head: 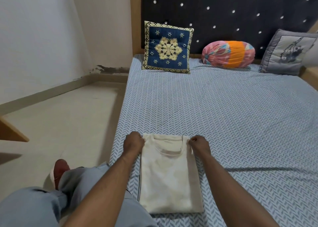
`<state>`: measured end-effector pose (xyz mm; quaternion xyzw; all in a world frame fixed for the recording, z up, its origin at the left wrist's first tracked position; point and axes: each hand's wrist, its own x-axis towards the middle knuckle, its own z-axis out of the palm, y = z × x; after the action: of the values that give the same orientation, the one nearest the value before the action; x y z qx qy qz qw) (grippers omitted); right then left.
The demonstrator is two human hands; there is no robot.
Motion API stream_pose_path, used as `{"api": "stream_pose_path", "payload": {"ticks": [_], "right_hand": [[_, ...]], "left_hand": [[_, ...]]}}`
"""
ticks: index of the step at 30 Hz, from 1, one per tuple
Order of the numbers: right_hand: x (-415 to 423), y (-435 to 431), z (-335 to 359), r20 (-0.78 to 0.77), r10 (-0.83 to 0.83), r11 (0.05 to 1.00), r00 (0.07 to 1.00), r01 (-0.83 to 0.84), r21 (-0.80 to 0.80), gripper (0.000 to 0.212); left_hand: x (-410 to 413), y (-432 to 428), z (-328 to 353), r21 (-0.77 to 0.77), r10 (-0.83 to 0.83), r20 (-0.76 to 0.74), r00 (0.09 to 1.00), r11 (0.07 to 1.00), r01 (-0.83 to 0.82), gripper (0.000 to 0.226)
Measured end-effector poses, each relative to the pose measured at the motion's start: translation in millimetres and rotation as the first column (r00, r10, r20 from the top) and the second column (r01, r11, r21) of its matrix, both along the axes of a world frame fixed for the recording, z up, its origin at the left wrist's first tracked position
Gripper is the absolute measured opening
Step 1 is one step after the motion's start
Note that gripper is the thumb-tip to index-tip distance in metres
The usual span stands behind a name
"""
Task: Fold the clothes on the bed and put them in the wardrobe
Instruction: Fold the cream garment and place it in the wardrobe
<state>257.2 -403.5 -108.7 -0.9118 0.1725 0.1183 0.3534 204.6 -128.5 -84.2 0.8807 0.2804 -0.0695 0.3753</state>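
Note:
A cream T-shirt (169, 178) lies on the bed (232, 116) near its front left corner, folded into a long narrow rectangle with the neckline facing up at the far end. My left hand (133, 143) pinches the far left corner of the shirt at the shoulder. My right hand (199, 144) pinches the far right corner. Both forearms reach forward along the shirt's two sides. No wardrobe is in view.
A blue embroidered cushion (167, 48), a pink and orange bolster (228, 54) and a grey cushion (289, 52) lean against the dark studded headboard (223, 11). Tiled floor (68, 123) lies left of the bed. My knee in light blue trousers (82, 183) is at the bed's edge.

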Motion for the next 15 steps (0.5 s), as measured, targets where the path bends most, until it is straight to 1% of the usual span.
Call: {"api": "stream_pose_path", "payload": {"ticks": [2,4,6,7,9,10,13,15], "right_hand": [[8,3,-4,-0.016,-0.030,0.999,0.999,0.030,0.024,0.014],[13,4,-9,-0.017,-0.066,0.996,0.998,0.067,0.059,0.013],[17,4,-12,-0.018,-0.124,0.984,0.992,0.125,0.128,0.009],[19,3,-14,-0.028,-0.161,0.965,0.986,0.164,0.206,0.008],[22,3,-18,-0.086,-0.242,0.893,0.966,0.256,0.369,0.010],[22,1,-20,-0.106,-0.260,0.872,0.960,0.281,0.402,0.010],[22,-3,-23,-0.083,-0.221,0.898,0.972,0.236,0.372,0.009],[22,-3,-18,-0.093,-0.197,0.891,0.976,0.218,0.399,0.016]], "left_hand": [[8,-2,-6,-0.033,-0.001,-0.001,1.000,0.999,0.001,0.034],[15,-4,-11,-0.039,-0.006,-0.010,1.000,0.999,0.005,0.038],[19,-4,-15,-0.048,0.018,-0.007,1.000,0.999,-0.019,0.030],[21,-4,-16,-0.062,0.037,0.002,0.999,0.997,-0.037,0.024],[24,-2,-21,-0.099,0.066,0.032,0.997,0.993,-0.063,0.013],[24,-1,-23,-0.114,0.069,0.046,0.997,0.991,-0.063,0.011],[24,1,-29,-0.160,0.067,0.054,0.996,0.985,-0.058,0.013],[24,2,-29,-0.173,0.081,0.067,0.994,0.982,-0.069,0.017]]}}
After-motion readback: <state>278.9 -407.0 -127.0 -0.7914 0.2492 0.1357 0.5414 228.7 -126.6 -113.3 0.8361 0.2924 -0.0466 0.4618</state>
